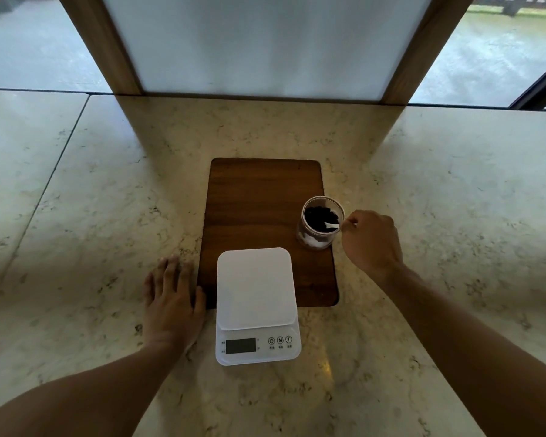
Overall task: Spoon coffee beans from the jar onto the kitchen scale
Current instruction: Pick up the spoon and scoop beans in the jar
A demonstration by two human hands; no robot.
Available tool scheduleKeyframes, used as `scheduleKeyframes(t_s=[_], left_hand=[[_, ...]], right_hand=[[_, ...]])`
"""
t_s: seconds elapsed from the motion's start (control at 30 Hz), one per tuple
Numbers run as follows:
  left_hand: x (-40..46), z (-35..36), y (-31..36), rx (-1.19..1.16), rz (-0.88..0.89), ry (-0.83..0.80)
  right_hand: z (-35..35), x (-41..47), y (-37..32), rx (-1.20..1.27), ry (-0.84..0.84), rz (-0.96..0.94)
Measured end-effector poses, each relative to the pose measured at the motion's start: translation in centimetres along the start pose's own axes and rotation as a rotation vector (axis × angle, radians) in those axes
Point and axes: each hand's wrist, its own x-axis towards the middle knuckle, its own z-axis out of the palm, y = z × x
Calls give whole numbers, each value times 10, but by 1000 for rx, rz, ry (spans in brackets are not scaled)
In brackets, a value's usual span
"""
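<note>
The right hand was closed around the handle of a small white spoon, whose bowl sat inside the open jar among the coffee beans. The jar stood upright on the wooden board, near the board's 3 o'clock edge, with the hand just beside it at 3 o'clock. From the jar, the white scale lay toward 7 o'clock, its far part over the board's near edge and its display end on the stone counter; its platform looked bare. The left hand lay flat and open on the counter, gripping nothing, at the scale's 9 o'clock, its thumb touching the board's near corner.
</note>
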Motion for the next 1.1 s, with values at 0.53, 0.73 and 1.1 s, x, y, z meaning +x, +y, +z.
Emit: scheduleKeyframes(t_s=[0.53, 0.73, 1.1], left_hand=[[0, 2, -1, -1, 7, 25], [0, 4, -2, 11, 11, 27], [1, 5, -2, 16, 13, 25]], right_hand=[[2, 8, 8, 344, -126, 311], [-1, 14, 11, 376, -172, 359], [0, 13, 16, 468, -209, 423]])
